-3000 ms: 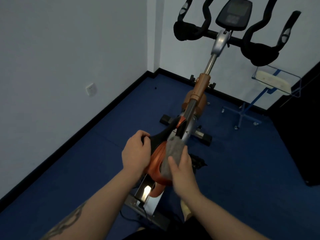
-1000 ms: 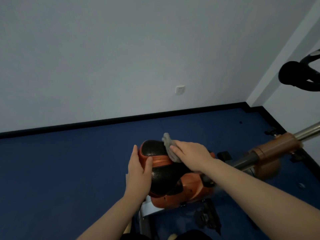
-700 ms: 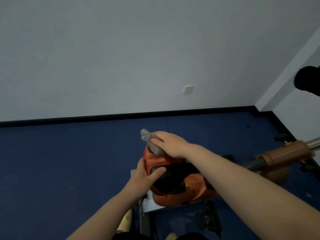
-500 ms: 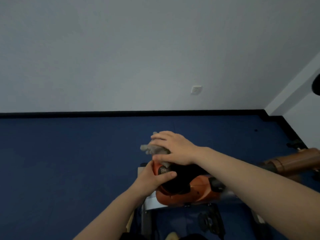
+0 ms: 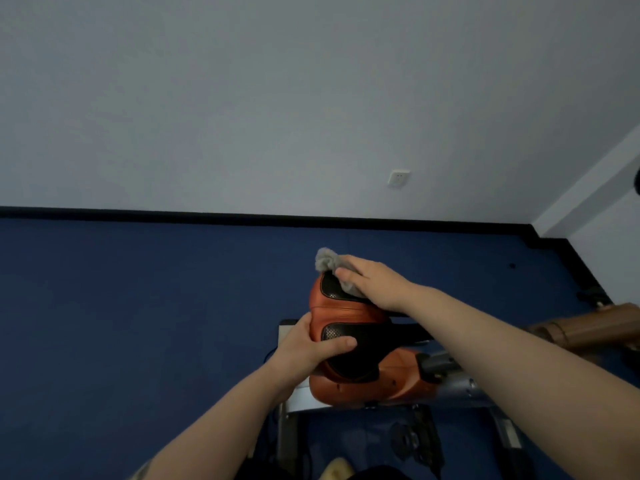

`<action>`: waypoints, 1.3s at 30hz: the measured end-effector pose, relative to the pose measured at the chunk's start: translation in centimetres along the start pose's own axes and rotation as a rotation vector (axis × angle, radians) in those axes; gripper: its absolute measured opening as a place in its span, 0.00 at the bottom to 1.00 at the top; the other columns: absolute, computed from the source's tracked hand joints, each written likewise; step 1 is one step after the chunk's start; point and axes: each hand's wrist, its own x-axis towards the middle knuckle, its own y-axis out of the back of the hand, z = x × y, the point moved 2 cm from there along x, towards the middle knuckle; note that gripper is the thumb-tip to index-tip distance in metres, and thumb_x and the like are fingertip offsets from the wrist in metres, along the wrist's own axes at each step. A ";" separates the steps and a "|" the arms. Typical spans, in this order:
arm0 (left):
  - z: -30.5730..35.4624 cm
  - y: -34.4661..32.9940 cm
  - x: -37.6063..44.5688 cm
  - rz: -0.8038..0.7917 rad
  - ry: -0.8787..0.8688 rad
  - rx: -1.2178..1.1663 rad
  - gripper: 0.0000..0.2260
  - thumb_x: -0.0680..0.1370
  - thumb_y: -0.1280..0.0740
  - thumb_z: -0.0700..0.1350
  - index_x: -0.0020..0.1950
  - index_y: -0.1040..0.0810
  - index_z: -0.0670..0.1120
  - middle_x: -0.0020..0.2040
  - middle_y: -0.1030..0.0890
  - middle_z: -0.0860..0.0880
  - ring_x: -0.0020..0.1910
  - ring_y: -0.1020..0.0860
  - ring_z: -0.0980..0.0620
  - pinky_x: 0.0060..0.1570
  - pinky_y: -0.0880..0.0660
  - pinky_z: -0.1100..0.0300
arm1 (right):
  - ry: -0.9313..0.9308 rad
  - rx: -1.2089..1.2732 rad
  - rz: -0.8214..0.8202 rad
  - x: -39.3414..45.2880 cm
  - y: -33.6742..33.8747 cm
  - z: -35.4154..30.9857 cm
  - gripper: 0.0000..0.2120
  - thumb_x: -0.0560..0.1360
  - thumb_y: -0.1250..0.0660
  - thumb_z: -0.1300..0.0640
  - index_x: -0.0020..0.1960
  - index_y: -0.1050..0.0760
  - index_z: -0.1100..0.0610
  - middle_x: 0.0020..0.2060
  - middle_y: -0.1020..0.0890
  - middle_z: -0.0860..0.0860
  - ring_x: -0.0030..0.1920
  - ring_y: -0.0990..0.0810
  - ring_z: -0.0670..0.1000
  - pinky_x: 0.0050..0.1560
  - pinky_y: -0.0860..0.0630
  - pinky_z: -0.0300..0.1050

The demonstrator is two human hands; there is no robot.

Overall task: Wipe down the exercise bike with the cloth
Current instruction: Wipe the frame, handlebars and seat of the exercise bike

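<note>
The exercise bike's orange and black saddle (image 5: 346, 315) sits low in the middle of the view, with the orange frame cover (image 5: 367, 386) under it. My left hand (image 5: 311, 351) grips the saddle's near rear edge, thumb across the black perforated pad. My right hand (image 5: 372, 284) lies over a grey cloth (image 5: 327, 261) and presses it onto the saddle's far rear corner; a bunched end of the cloth sticks out past my fingers. The brown seat-rail tube (image 5: 588, 327) runs off to the right.
Blue carpet (image 5: 138, 323) spreads to the left and beyond the bike up to a black skirting board (image 5: 242, 216) under a pale wall with a white socket (image 5: 399, 178). A black pedal (image 5: 415, 441) and the steel base (image 5: 287, 427) lie below the saddle.
My right hand has slid the cloth back and forth over the saddle's rear and now sits at its far corner. My left hand stays clamped on the saddle. The view has drifted left.
</note>
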 end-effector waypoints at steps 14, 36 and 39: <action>0.0 -0.1 0.6 0.028 0.017 0.013 0.24 0.70 0.22 0.46 0.63 0.25 0.48 0.52 0.15 0.47 0.49 0.16 0.51 0.41 0.20 0.60 | 0.226 -0.211 0.047 0.6 -0.8 -2.3 0.17 0.82 0.43 0.46 0.69 0.28 0.47 0.72 0.29 0.47 0.74 0.35 0.49 0.71 0.39 0.49; -0.4 0.7 0.2 -0.075 -0.006 0.116 0.30 0.67 0.21 0.38 0.66 0.29 0.48 0.56 0.17 0.47 0.53 0.17 0.52 0.48 0.21 0.62 | 0.150 -0.306 0.094 -2.6 -1.4 -1.6 0.23 0.83 0.49 0.44 0.78 0.46 0.41 0.78 0.46 0.42 0.78 0.47 0.49 0.75 0.44 0.52; -0.7 0.7 0.1 -0.080 -0.040 0.100 0.29 0.69 0.22 0.37 0.65 0.30 0.48 0.55 0.16 0.51 0.55 0.18 0.56 0.49 0.22 0.66 | 0.342 -0.426 0.046 -5.5 -3.1 -1.1 0.22 0.82 0.55 0.41 0.75 0.54 0.32 0.78 0.58 0.37 0.76 0.67 0.42 0.75 0.68 0.45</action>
